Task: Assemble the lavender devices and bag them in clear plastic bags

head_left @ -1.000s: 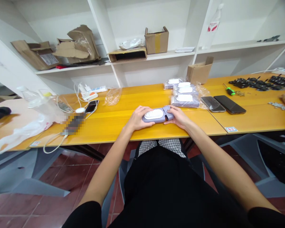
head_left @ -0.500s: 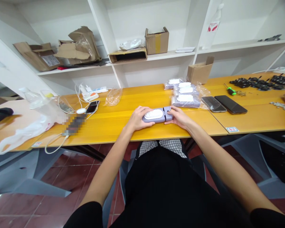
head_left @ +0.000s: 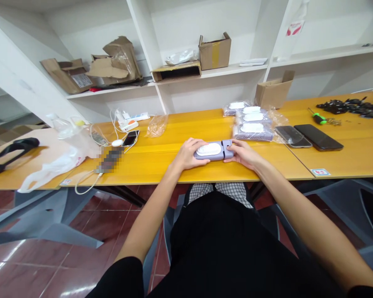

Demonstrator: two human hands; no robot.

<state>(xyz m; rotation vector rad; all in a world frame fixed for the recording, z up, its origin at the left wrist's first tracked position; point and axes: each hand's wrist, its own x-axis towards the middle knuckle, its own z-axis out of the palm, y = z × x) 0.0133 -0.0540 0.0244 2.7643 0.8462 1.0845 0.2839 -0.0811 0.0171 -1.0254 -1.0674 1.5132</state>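
A purple box with a white oval device on top [head_left: 211, 150] lies on the yellow table [head_left: 161, 161] near its front edge. My left hand [head_left: 189, 154] is wrapped round the box's left end, fingers curled over its top. My right hand [head_left: 243, 152] grips the right end, where a purple flap is pushed against the box. Behind and to the right lies a stack of similar purple boxes in clear plastic bags [head_left: 251, 126].
Two dark phones [head_left: 307, 136] lie right of the stack, then a green-handled screwdriver [head_left: 317, 117] and black parts [head_left: 348, 106]. A cardboard box [head_left: 274, 91] stands behind. At left are a power strip [head_left: 129, 122], cables, a phone [head_left: 130, 138], an empty plastic bag [head_left: 156, 126] and a white bag [head_left: 54, 163].
My right hand has pushed the flap shut against the box's right end. The view has swung left, so the other person's hand at the far right has left the picture.
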